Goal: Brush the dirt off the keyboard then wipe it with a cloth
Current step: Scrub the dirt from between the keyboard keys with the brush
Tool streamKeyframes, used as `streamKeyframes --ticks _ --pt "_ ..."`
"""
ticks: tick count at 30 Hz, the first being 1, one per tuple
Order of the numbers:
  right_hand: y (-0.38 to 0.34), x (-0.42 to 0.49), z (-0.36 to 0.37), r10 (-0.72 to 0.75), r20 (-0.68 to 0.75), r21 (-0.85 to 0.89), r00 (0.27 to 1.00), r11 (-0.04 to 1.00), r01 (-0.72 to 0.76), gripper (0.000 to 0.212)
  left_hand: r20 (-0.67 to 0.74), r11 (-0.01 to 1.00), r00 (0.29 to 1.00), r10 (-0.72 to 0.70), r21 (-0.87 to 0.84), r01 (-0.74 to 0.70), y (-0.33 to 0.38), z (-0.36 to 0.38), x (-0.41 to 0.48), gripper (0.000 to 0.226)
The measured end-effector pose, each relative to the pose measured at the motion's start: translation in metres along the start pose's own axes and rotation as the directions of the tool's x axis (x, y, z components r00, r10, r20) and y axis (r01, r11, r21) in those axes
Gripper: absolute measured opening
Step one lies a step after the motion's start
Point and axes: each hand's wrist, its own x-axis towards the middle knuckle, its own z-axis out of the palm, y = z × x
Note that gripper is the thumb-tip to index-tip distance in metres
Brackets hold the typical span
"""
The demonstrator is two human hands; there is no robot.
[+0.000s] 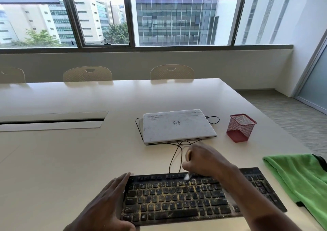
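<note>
A black keyboard (177, 199) dusted with yellowish dirt lies at the near edge of the table. My left hand (108, 200) rests flat against its left end, fingers extended. My right hand (203, 160) hovers over the top key rows, closed around a small brush (187, 176); its pale bristles touch the function-key row and the wooden handle end pokes out above my fist. A green cloth (300, 179) lies spread on the table to the right of the keyboard, touched by neither hand.
A closed, scuffed silver laptop (178, 126) sits behind the keyboard, black cables (174, 156) running between them. A red mesh pen holder (240, 127) stands to its right. The table's right edge is close to the cloth. Chairs line the far side.
</note>
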Motion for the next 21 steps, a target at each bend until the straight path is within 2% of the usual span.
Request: streamKeyframes --ticks 2,4,6,9,11,13,16,21 --pt "0.003 -0.003 -0.004 -0.005 -0.009 0.008 1.0 1.0 0.005 0.032 0.019 1.0 1.0 0.022 0.004 -0.022 0.002 -0.001 0.003 0.142" --pt "0.002 -0.005 -0.007 -0.043 -0.01 0.105 0.999 0.993 0.044 0.033 0.02 0.999 0.999 0.042 0.014 -0.043 0.007 0.001 0.008 0.145" --pt "0.001 -0.009 -0.006 -0.062 -0.009 0.124 0.998 0.99 0.063 0.036 -0.003 0.989 0.997 0.08 0.127 -0.079 0.014 0.007 0.016 0.146" --pt "0.009 -0.014 -0.009 0.001 -0.025 0.07 1.0 0.998 0.001 0.032 0.035 0.954 0.994 0.107 0.279 -0.113 0.035 0.004 0.032 0.144" --pt "0.013 -0.015 -0.013 0.03 -0.047 0.043 0.998 0.999 -0.028 0.034 0.021 0.954 0.983 0.183 0.238 -0.183 0.053 0.006 0.047 0.149" --pt "0.014 -0.016 -0.015 0.009 -0.038 0.069 0.999 0.998 -0.007 0.035 0.109 0.952 0.975 0.192 0.22 -0.212 0.069 0.011 0.057 0.149" --pt "0.012 -0.02 -0.014 -0.011 -0.046 0.069 0.999 0.998 0.014 0.038 0.142 0.948 0.97 0.199 0.224 -0.227 0.093 0.016 0.071 0.146" --pt "0.029 -0.028 -0.016 0.093 -0.128 0.015 0.987 0.996 -0.092 0.029 0.179 0.942 0.961 0.21 0.224 -0.248 0.112 0.023 0.08 0.143"
